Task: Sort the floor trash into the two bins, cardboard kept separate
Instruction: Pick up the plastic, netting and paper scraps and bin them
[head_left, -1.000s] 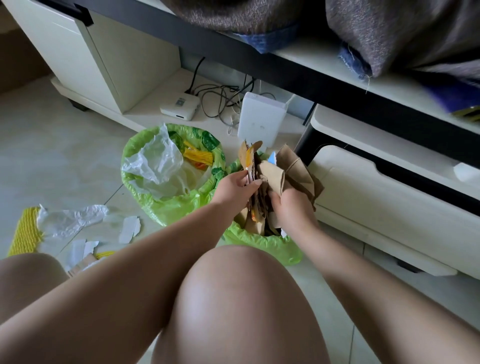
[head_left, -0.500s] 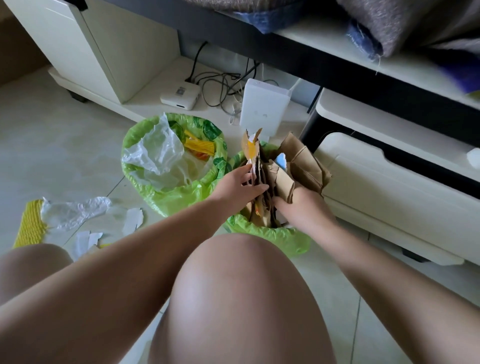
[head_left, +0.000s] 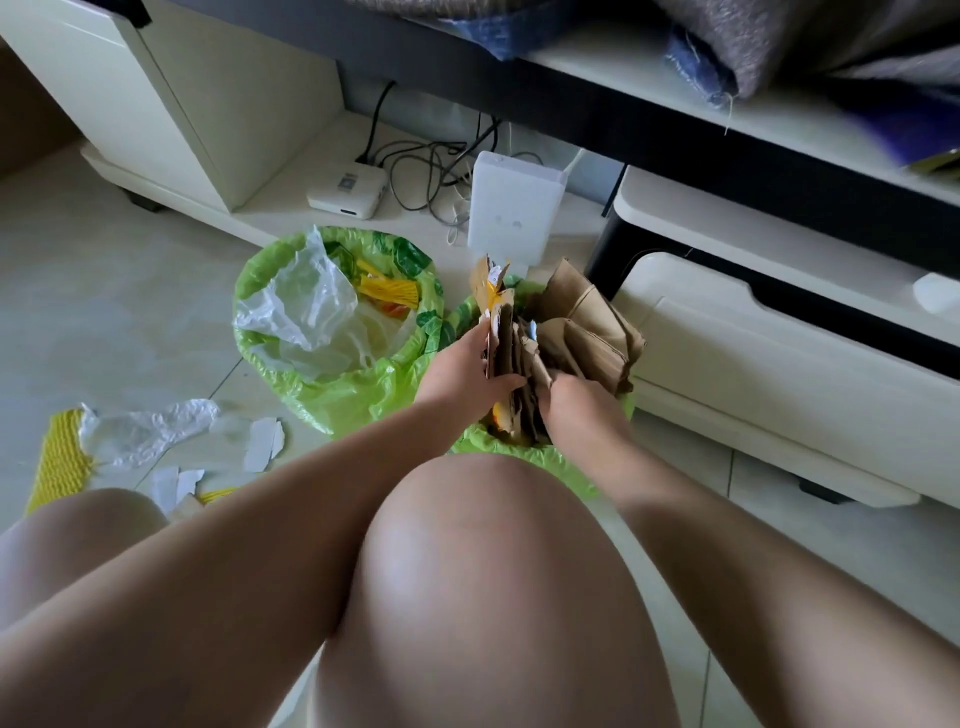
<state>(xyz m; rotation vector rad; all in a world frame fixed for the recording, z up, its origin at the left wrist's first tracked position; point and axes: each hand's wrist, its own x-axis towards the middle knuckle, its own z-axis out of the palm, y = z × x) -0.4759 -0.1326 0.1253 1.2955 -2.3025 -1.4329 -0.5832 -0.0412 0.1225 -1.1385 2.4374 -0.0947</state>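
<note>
Two bins lined with green bags stand on the floor. The left bin (head_left: 270, 270) holds clear plastic (head_left: 306, 306) and yellow scraps. The right bin (head_left: 524, 457) is stuffed with upright brown cardboard pieces (head_left: 592, 332). My left hand (head_left: 462, 366) grips the left side of the cardboard stack (head_left: 501, 343), thumb across its front. My right hand (head_left: 576, 402) presses into the stack from the near right; its fingers are buried among the sheets. On the floor at left lie a plastic bag (head_left: 145, 431), white paper scraps (head_left: 262, 441) and a yellow mesh piece (head_left: 60, 462).
A white TV cabinet (head_left: 753, 374) runs close behind and right of the bins. A white router (head_left: 514, 208), a small white box (head_left: 348, 189) and cables sit on its low shelf. My bare knees (head_left: 493, 571) fill the foreground.
Both hands have pushed the cardboard stack lower into the right bin. My view has shifted slightly; floor trash has not moved.
</note>
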